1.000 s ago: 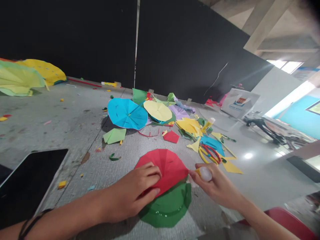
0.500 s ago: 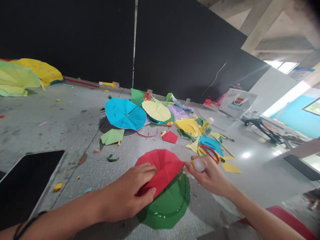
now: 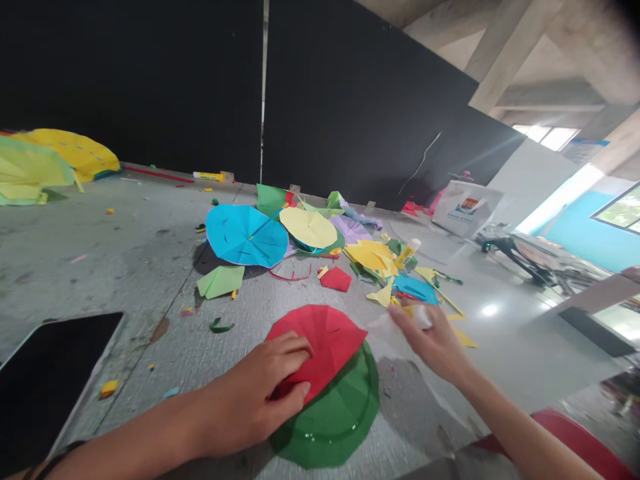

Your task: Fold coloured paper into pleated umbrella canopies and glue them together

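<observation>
At seven o'clock, the left hand holds the red paper disc, at six, over the green disc; at four o'clock, the right hand, wrapped round a yellow-and-white tube, has just left the red tip, so only one hand now steadies it; near three, the white bag bears print too small to read

Left hand pinching red disc. From it: green disc underneath, 6 o'clock; right hand with yellow-white tube, 3; blue disc, 11.
</observation>
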